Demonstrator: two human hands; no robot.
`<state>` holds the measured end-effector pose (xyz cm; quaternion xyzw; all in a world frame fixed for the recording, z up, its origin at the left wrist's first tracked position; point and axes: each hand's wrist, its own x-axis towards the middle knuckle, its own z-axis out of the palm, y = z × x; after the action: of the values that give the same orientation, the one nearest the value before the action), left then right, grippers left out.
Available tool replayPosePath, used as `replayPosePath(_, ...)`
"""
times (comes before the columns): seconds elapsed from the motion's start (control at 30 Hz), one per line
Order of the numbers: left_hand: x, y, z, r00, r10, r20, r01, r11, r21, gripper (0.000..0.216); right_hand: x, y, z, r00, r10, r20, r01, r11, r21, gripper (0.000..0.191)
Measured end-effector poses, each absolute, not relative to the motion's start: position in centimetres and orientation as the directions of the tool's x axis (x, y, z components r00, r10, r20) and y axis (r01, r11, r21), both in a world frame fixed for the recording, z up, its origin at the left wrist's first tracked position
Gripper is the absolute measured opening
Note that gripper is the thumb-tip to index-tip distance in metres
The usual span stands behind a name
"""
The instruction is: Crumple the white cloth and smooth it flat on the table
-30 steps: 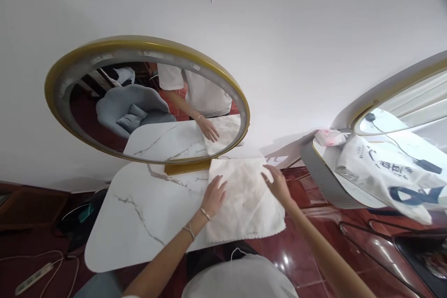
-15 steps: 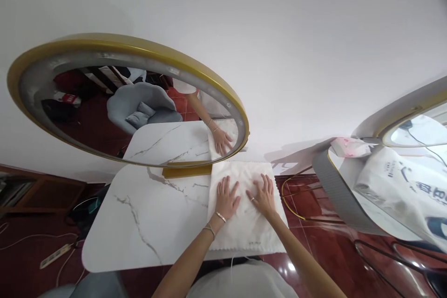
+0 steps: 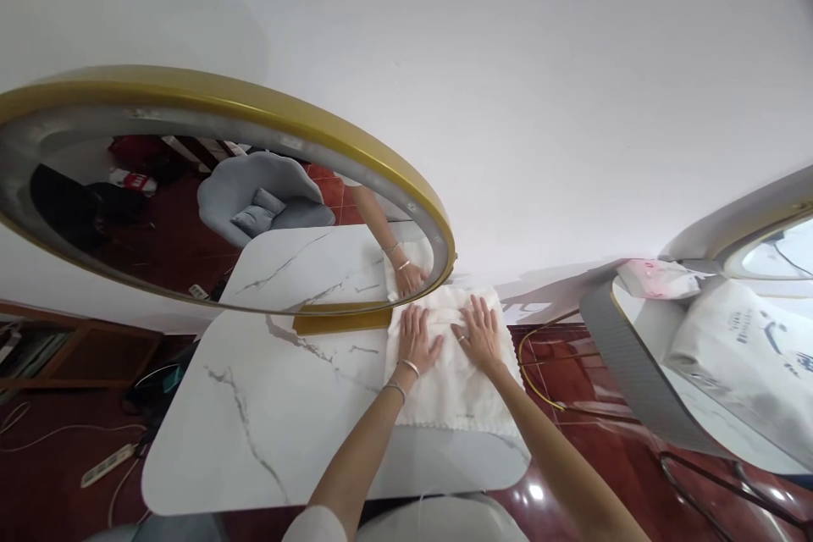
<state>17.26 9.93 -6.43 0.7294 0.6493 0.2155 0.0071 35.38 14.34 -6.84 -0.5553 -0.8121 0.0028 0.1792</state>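
Observation:
A white cloth (image 3: 455, 381) with a scalloped near edge lies on the right part of a white marble-patterned table (image 3: 267, 423). My left hand (image 3: 417, 339) rests flat on the cloth's far left part, fingers stretched out, with two bracelets at the wrist. My right hand (image 3: 481, 333) lies flat beside it on the far right part, fingers spread, a ring on one finger. The cloth bunches in small folds just beyond my fingertips, near the wall.
A round gold-framed mirror (image 3: 216, 186) stands at the table's back, reflecting a grey chair and my arm. To the right stand a second table (image 3: 641, 373) with another mirror, a white printed bag (image 3: 743, 347) and a pink-white packet (image 3: 654, 278). A power strip (image 3: 105, 464) lies on the red floor.
Both hands came together on the cloth, then slid away from me toward the wall, pushing the cloth's far edge into folds. The cloth shifted farther onto the table.

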Motion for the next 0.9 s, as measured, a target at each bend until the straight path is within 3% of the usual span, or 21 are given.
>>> replayPosePath(0.13,17.1,11.8,-6.5,0.018,0.958,0.287,0.948,-0.107,0.298,0.052,34.9,17.0,-6.9,-0.381,0.892,0.242,0.881,0.430,-0.197,0.045)
replayPosePath(0.5,17.0,14.8,-5.9,-0.021,0.981,0.195,0.954,-0.038,0.296,0.055,33.9,19.6,-6.9,-0.366,0.890,0.271,0.881,0.425,-0.208,0.041)
replayPosePath(0.8,17.0,8.6,-5.9,0.072,0.967,0.244,0.959,-0.135,0.251,0.056,36.4,12.7,-5.7,-0.571,0.790,0.225,0.768,0.610,-0.195,0.064)
replayPosePath(0.9,17.0,4.6,-5.6,0.100,0.965,0.243,0.951,-0.164,0.262,0.060,37.1,8.7,-5.6,-0.583,0.779,0.231,0.762,0.623,-0.178,0.064)
